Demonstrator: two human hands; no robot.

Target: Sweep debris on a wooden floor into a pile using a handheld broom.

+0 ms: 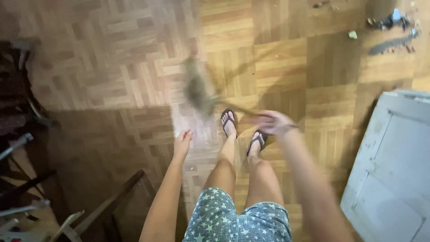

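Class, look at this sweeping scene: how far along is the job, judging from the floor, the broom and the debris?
Done: the parquet floor on the left looks free of litter. In hand: the right hand grips a blurred broom; the left hand hangs empty. Left: a debris pile lies at the top right.

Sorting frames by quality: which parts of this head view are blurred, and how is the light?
Head view: the broom and the right hand gripping it are motion-smeared; the left hand, empty, and the sandalled feet are sharper. A bright patch falls on the parquet floor at upper left, with deep shadow at lower left. The debris pile at upper right is soft.
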